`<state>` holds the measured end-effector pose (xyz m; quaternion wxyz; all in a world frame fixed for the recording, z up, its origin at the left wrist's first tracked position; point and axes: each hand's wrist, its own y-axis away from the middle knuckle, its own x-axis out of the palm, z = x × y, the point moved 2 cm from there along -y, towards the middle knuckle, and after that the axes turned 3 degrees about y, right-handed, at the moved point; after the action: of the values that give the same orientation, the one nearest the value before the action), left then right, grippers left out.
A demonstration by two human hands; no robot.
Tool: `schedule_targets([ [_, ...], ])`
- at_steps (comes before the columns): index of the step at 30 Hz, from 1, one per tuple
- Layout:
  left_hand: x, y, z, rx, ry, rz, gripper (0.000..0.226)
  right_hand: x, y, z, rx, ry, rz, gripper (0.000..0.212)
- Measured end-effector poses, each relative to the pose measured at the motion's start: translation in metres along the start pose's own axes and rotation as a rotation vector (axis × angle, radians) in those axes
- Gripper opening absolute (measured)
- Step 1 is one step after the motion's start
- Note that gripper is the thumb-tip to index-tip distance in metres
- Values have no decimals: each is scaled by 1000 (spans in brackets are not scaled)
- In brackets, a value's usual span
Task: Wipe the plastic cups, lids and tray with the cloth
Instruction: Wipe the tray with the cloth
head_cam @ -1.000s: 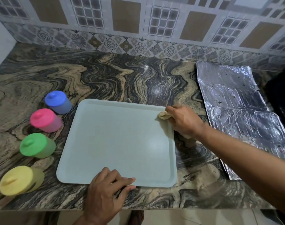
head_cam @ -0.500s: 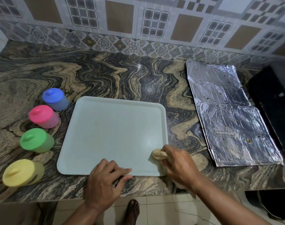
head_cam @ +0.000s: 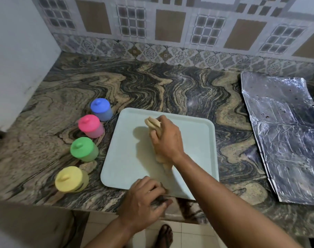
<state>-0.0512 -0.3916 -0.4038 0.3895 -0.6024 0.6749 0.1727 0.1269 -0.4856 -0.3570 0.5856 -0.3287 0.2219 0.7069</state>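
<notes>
Right hand (head_cam: 167,138), cloth (head_cam: 152,123), tray (head_cam: 124,158)

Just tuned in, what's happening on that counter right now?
A person is wiping the pale tray on the marble counter. The right hand grips a bunched beige cloth and presses it on the tray's far middle area, while the left hand holds the tray's near edge. Four lidded cups, blue, pink, green and yellow, stand in a row left of the tray, untouched at this moment.
</notes>
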Motion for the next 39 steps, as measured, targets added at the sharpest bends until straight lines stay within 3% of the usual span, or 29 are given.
schedule_targets([
  [5,-25,20,33,-83,-52,-65,24,89,-63,57,-201,209,88,34],
  [8,-26,21,37,-75,-76,-68,16,102,-69,53,-254,362,89,40],
  [16,-24,22,36,-73,-67,-71,17,0,-52,-46,-179,596,50,29],
  [23,-23,22,37,-75,-64,-70,19,-75,-14,-112,28,781,-19,18],
  [26,-23,23,37,-75,-61,-66,21,-91,-1,-118,122,762,-18,24],
  [33,-23,21,37,-96,-64,-83,26,-131,81,-132,298,526,-253,24],
  [39,-24,19,33,-116,-49,-96,30,-124,129,-152,391,455,-199,28],
])
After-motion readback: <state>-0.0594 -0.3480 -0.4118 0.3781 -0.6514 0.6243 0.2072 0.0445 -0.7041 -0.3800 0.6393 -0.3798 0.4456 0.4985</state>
